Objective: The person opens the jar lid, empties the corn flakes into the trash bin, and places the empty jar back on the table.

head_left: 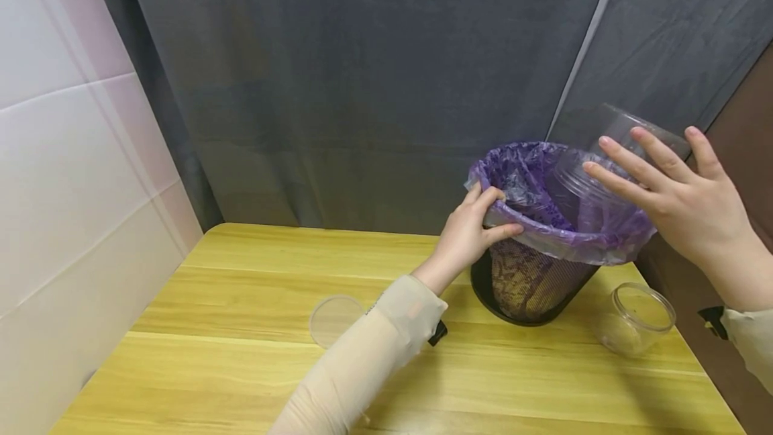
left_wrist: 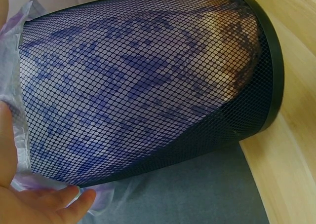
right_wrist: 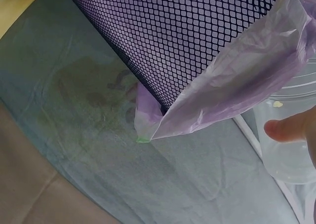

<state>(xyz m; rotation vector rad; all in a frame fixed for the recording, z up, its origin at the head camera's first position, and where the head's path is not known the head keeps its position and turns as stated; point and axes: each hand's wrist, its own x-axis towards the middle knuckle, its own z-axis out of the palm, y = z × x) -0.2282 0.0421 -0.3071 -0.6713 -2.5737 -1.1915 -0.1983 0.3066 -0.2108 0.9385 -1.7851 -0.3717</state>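
Note:
A black mesh wastebasket (left_wrist: 143,86) stands on the table, lined with a purple plastic bag (head_left: 568,237) folded over its rim. My left hand (head_left: 474,223) grips the lined rim at its left side. Over the opening, my right hand (head_left: 694,203) holds a clear plastic jar (head_left: 628,119), fingers spread along it. The jar is tilted, its threaded mouth down toward the bag. In the right wrist view the thumb lies against the jar's side, and a small yellowish bit (right_wrist: 277,104) shows near the mouth. The fingers' far side is hidden.
A second clear jar (head_left: 643,321) stands lidless near the table's right edge. A clear round lid (head_left: 332,317) lies beside the left sleeve, and a small black item (head_left: 439,333) shows behind the cuff. Grey curtain (head_left: 362,86) hangs behind the wooden table (head_left: 241,368).

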